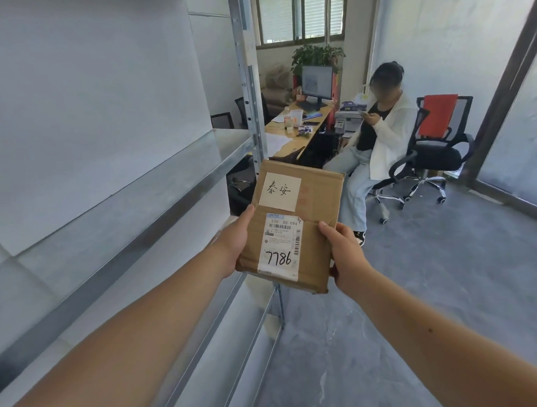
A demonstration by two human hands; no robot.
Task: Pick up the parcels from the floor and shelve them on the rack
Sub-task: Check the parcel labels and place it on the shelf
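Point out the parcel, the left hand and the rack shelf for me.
parcel (317,202): head view, bare cardboard top.
left hand (235,244): head view, back of hand.
rack shelf (158,181): head view, metal front edge.

Both forearms bare, no sleeves or jewellery showing

A grey metal rack with galvanised shelf boards (158,181) fills the left half of the frame, its perforated steel upright (250,90) rising at upper centre. The shelf boards in sight are bare. A grey marbled floor (425,300) spreads across the lower right. In the upper centre, a long wooden desk (294,134) carries a black computer monitor (316,83) and small clutter.
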